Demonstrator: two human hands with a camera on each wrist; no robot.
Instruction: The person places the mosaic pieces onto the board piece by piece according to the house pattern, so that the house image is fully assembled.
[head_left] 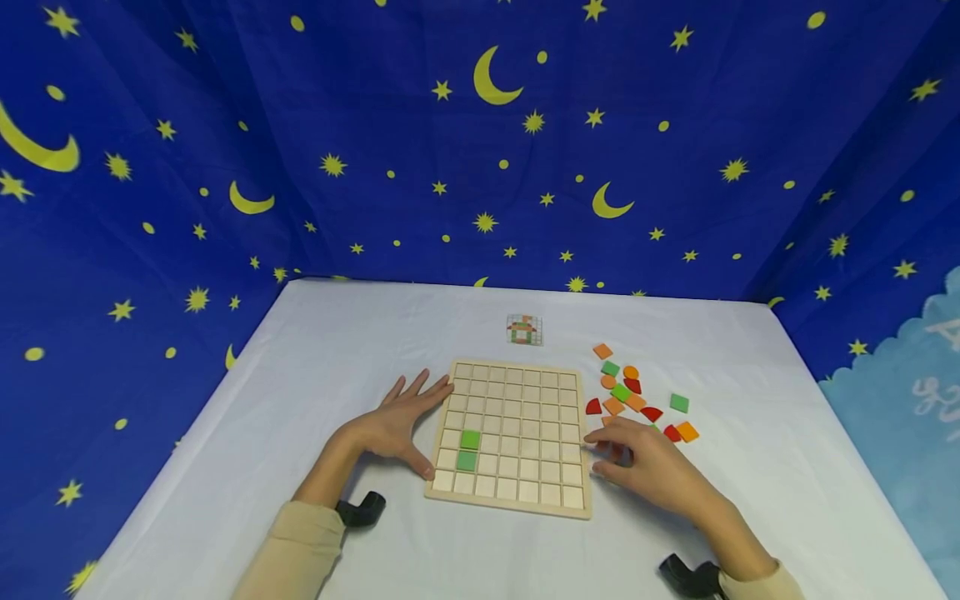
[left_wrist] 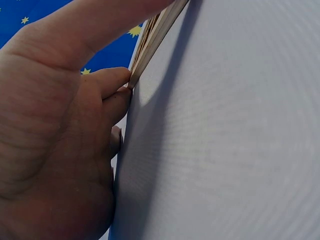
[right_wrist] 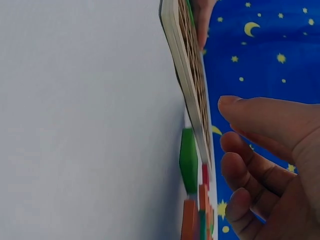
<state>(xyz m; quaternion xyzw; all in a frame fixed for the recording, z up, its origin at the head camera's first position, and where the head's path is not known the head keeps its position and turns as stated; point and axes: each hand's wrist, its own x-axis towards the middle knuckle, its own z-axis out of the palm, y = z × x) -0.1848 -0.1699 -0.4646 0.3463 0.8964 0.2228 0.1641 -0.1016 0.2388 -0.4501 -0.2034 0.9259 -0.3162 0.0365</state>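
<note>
A wooden grid board (head_left: pixel 510 505) lies flat on the white table. Two green square tiles, a brighter one (head_left: pixel 470 439) above a darker one (head_left: pixel 467 461), sit in adjoining cells toward its lower left. Spread along the board's left edge, my left hand (head_left: pixel 393 423) touches it with thumb and index finger. My right hand (head_left: pixel 652 467) hovers beside the right edge with bent fingers. In the right wrist view, its thumb (right_wrist: pixel 270 117) stands apart from the fingers, and nothing shows between them. Loose pieces lie just beyond that hand, which partly hides some.
Right of the board are several orange squares (head_left: pixel 603 351), orange circles (head_left: pixel 631 372), red quarter-circles (head_left: pixel 651 414) and green squares (head_left: pixel 679 403). A small card with a coloured grid picture (head_left: pixel 524 330) lies behind the board. Blue star-patterned cloth (head_left: pixel 420 167) surrounds the table's far side.
</note>
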